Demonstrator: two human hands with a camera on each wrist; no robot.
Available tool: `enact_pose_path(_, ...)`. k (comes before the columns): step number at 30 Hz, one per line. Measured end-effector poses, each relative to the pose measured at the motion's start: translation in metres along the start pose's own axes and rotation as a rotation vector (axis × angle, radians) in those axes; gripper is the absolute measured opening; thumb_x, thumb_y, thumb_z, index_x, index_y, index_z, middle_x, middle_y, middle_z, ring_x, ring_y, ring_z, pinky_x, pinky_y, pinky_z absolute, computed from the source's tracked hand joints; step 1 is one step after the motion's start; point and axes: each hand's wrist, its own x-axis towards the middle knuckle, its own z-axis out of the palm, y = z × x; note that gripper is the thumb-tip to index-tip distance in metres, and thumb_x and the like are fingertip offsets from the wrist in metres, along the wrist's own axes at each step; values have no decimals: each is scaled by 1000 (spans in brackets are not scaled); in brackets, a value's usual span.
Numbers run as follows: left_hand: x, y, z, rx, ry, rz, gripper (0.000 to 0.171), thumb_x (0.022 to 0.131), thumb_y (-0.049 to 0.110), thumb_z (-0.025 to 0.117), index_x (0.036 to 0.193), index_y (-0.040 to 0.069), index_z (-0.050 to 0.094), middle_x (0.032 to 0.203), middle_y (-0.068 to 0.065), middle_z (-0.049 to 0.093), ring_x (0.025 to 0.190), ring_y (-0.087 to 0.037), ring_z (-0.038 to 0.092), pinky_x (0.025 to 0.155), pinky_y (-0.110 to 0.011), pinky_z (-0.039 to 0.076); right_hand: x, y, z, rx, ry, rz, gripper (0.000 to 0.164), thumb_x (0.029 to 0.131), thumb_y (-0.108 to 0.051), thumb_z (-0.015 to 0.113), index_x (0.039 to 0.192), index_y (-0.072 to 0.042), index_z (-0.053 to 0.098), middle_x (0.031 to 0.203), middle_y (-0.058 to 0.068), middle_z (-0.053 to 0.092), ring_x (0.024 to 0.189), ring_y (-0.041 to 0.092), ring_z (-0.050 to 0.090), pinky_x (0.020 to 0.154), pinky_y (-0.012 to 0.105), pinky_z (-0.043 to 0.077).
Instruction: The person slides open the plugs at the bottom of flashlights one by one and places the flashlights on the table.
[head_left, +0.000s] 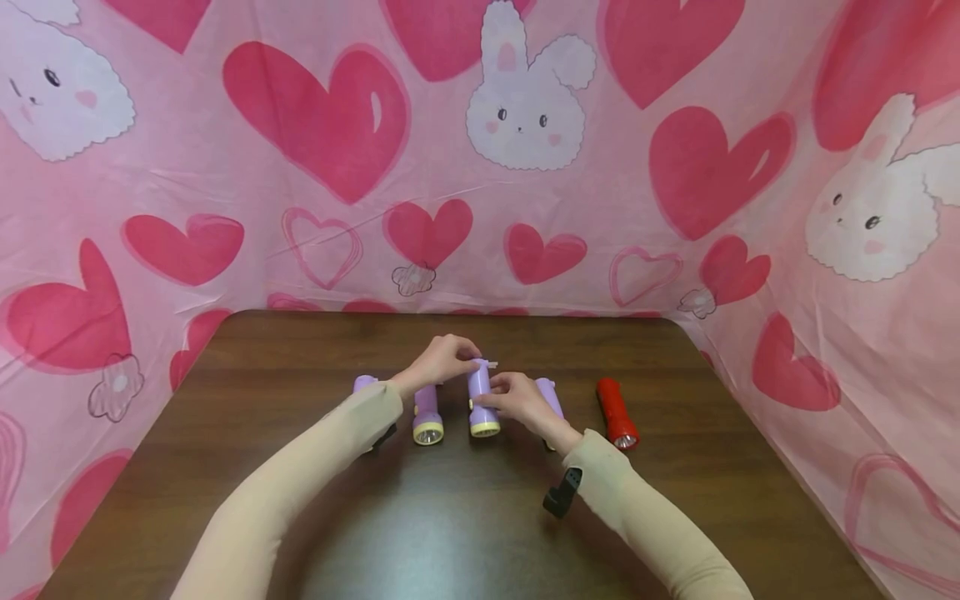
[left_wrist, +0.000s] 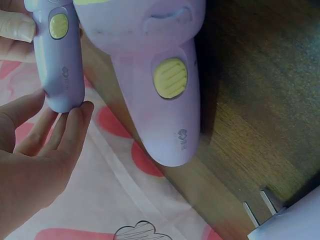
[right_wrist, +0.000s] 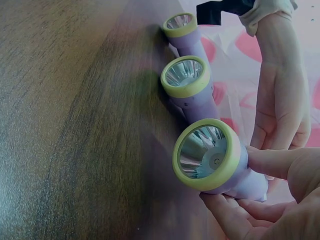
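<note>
Both hands are on one purple flashlight [head_left: 478, 385] with a yellow rim, its lens toward me. My left hand [head_left: 444, 358] holds the tail end between thumb and fingers, as the left wrist view also shows. My right hand [head_left: 519, 400] grips the body near the head, thumb and fingers on opposite sides in the right wrist view. A small pale piece sticks out by the tail. Left of it lies a second purple flashlight [head_left: 427, 415]; its yellow switch [left_wrist: 170, 78] faces the left wrist camera. Whether the held flashlight touches the table cannot be told.
Another purple flashlight [head_left: 365, 382] is partly behind the left sleeve; two metal prongs [left_wrist: 260, 207] show at its end. To the right are a purple flashlight [head_left: 550, 393], partly hidden by the right hand, and a red flashlight [head_left: 617, 414]. All are on a brown wooden table [head_left: 420, 533].
</note>
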Motion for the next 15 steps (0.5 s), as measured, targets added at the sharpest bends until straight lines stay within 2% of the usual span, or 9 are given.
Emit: enact_pose_path(15, 1, -3, 6, 8, -22, 11, 18, 89, 10, 70, 102, -1, 73, 98, -14, 77, 88, -20, 70, 81, -33, 56, 7, 6, 4, -24, -30, 30, 45, 86, -22, 77, 119, 5, 63, 110, 20, 72, 88, 21, 69, 80, 37, 61)
